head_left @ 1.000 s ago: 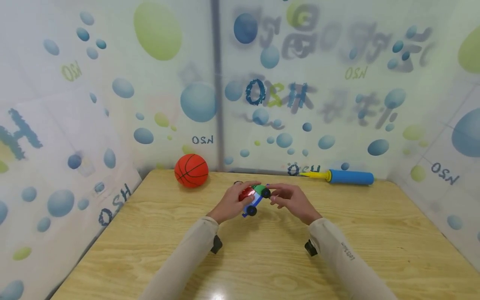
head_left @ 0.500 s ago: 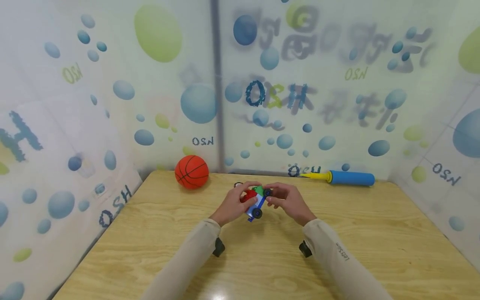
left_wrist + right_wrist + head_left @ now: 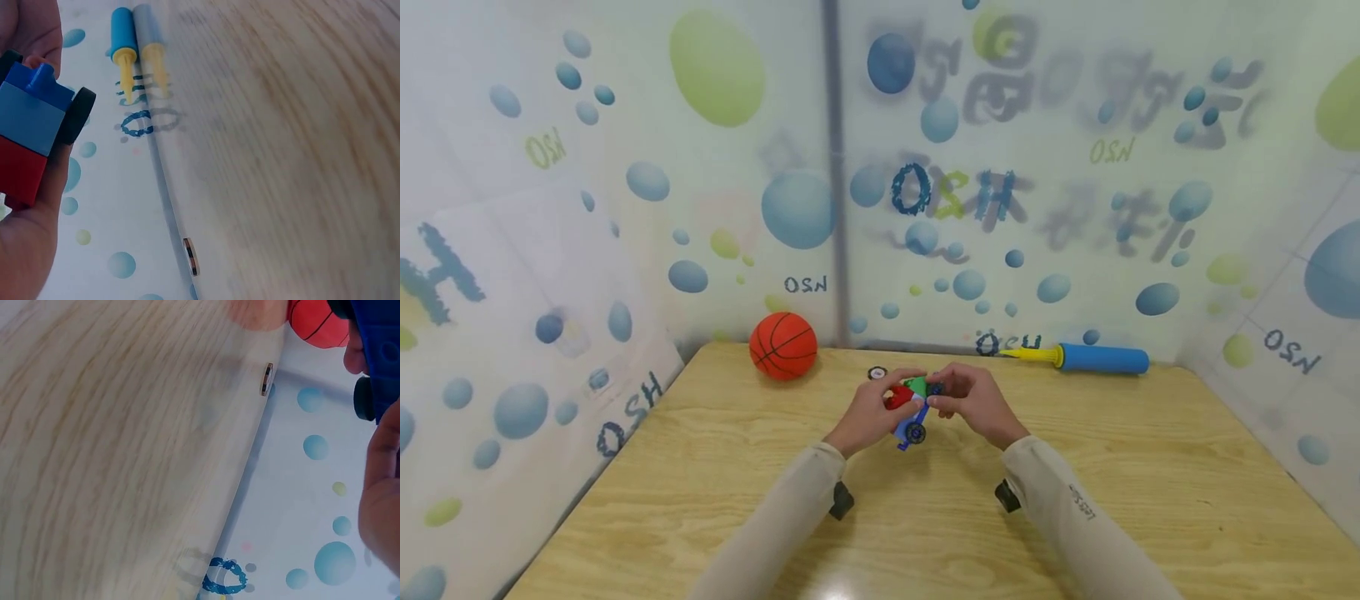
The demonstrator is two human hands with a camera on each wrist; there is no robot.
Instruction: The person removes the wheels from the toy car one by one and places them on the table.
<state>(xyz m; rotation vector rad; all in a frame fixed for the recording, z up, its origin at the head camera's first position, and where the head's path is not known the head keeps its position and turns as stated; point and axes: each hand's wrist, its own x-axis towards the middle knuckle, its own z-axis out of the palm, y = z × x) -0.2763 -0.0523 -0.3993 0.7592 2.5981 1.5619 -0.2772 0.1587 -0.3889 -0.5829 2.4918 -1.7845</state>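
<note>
A toy car built of blocks, blue with red and green pieces and black wheels, is up between both hands over the table. My left hand grips it from the left, thumb over the near side and fingers across the top. From the right, my right hand pinches its far end by a wheel. In the left wrist view, light blue and red blocks of the car show, with a black wheel on the side. The right wrist view catches its dark blue underside at the edge.
On the wooden table, a red basketball sits at the back left. A blue and yellow hand pump lies at the back right. A small black and white disc lies behind my left hand. Printed curtains enclose the table.
My right hand has moved left and closed on the car's far end. The car has tilted and shifted slightly toward me, and more of the small disc shows.
</note>
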